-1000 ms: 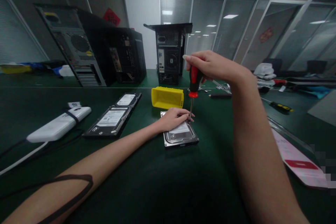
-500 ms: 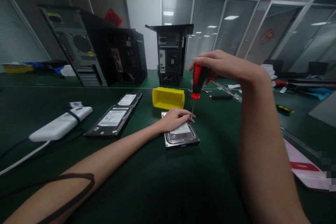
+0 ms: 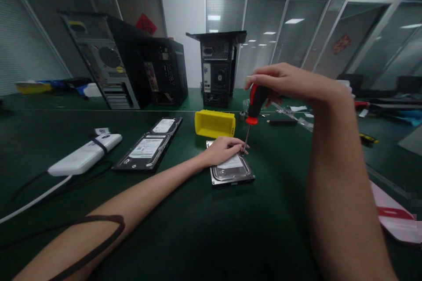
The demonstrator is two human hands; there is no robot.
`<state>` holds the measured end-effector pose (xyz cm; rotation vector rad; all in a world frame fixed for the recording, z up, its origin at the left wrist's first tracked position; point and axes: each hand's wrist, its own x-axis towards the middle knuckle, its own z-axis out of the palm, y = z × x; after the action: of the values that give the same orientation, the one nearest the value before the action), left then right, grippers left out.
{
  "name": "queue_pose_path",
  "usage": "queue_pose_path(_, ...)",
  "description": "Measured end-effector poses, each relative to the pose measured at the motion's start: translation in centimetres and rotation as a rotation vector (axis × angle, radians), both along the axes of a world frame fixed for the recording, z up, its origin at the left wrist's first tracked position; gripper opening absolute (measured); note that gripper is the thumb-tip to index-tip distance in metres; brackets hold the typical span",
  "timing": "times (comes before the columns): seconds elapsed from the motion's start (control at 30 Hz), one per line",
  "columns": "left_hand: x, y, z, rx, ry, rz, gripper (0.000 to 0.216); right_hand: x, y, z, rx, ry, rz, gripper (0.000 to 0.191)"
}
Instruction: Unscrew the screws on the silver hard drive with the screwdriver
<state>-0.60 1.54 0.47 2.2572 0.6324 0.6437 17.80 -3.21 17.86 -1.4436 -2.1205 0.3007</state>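
Note:
A silver hard drive (image 3: 232,174) with a white label lies flat on the green table. My left hand (image 3: 223,151) rests over its upper part and holds it down, fingers bent close to the screwdriver's tip. Gripped from above in my right hand (image 3: 273,80) is a red and black screwdriver (image 3: 256,104). Its shaft slants down to the drive's right edge, with the handle leaning right. The tip, and any screw under it, are too small and partly hidden by my left fingers.
Just behind the drive stands a yellow plastic bin (image 3: 215,124). Two more hard drives (image 3: 147,147) and a white power strip (image 3: 85,154) with cables lie left. Computer cases (image 3: 217,68) line the back. A black pen-like tool (image 3: 281,121) and a yellow-black cutter (image 3: 368,138) lie right.
The screwdriver's handle leans further right than before, and my right hand has moved with it. My left hand stays on the hard drive. The whole view has shifted slightly.

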Motion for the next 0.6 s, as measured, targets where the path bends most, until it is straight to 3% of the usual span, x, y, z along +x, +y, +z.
queue_pose_path(0.43,-0.01,-0.09,0.18,-0.003,0.011,0.014,0.031,0.0,0.14,0.05,0.013,-0.003,-0.022,0.035)
queue_pose_path(0.6,-0.03,-0.05,0.12,-0.004,0.01,0.011,0.031,-0.09,-0.07,0.13,-0.005,0.017,-0.016,0.029)
